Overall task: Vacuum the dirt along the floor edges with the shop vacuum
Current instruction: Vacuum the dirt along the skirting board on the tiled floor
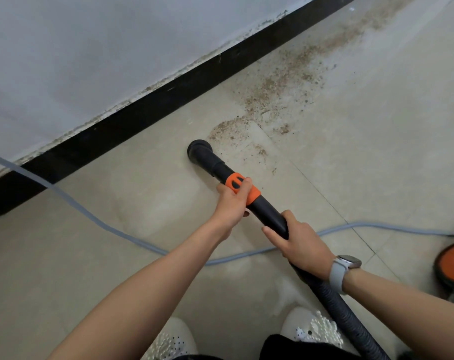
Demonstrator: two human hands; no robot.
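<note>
Both hands hold the wand, left hand wrapped round its orange collar, right hand behind; rigid, light, nozzle on floor beside dirt near the baseboard.

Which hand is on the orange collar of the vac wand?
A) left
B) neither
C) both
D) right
A: the left hand grips the orange collar, while the right hand holds the black wand further back, near the hose.
</note>
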